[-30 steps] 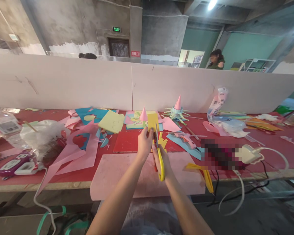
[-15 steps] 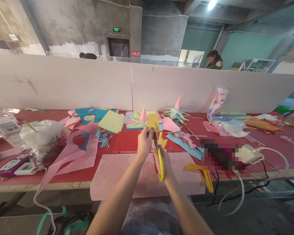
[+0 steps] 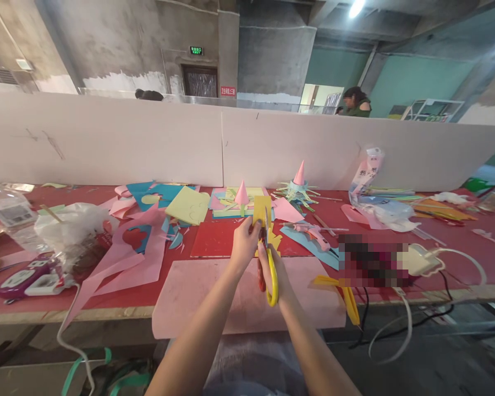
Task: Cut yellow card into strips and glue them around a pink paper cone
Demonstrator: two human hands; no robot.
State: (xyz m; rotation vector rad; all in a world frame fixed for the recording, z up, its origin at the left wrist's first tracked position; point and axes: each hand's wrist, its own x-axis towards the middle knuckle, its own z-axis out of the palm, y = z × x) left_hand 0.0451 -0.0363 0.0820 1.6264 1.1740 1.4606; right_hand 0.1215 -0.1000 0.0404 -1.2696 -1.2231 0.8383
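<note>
My left hand [image 3: 243, 245] pinches a small yellow paper piece [image 3: 261, 210] and holds it upright above the table. Close beside it, my right hand [image 3: 274, 275] grips yellow-handled scissors [image 3: 269, 268], whose blades point up into the yellow paper. Both hands hover over a pink sheet [image 3: 239, 294] that hangs over the table's front edge. Yellow offcuts [image 3: 275, 240] lie just behind the hands on a red sheet [image 3: 218, 237].
The red table [image 3: 457, 258] is strewn with pink, blue and yellow paper scraps, two pink paper cones [image 3: 241, 193], a pink glue gun [image 3: 311, 231], a plastic bag [image 3: 72, 223] and a white adapter with cables [image 3: 421, 258]. A pale partition board [image 3: 148, 140] runs behind. A person stands beyond it.
The yellow paper and scissor blades have shifted slightly to the right and down. The person beyond the partition has moved left.
</note>
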